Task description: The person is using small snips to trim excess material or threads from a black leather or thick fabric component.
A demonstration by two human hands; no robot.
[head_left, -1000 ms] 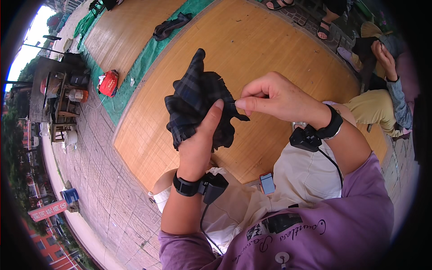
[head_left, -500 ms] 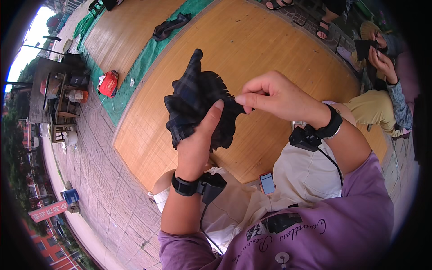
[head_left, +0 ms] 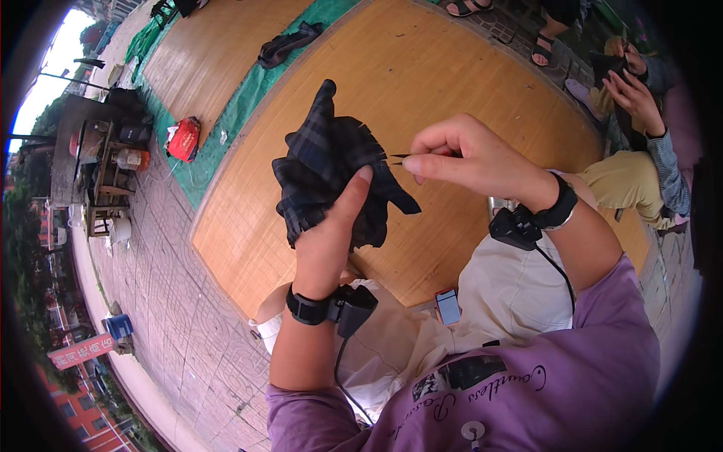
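A crumpled dark plaid cloth [head_left: 320, 162], blue-black with frayed, notched edges, is bunched in my left hand [head_left: 335, 226]. My thumb presses on its front; the other fingers are hidden behind the fabric. To the right of the cloth, my right hand [head_left: 463, 154] pinches a small pair of dark tweezers [head_left: 398, 156]. Their two thin tips point left, slightly apart, close to the fringed edge but not visibly gripping it. One corner of the cloth hangs loose below the tips.
Beneath my hands lies a wooden mat [head_left: 452, 83]. Another dark cloth [head_left: 286, 47] is on green sheeting at the back. A red bag [head_left: 183, 139] sits at left. Near my lap is a phone [head_left: 447, 307]. At right, another person's hands [head_left: 636, 98] hold dark fabric.
My right hand has shifted slightly away from the cloth, and the tweezer tips now show. The pulled corner has dropped loose. My left hand keeps its hold.
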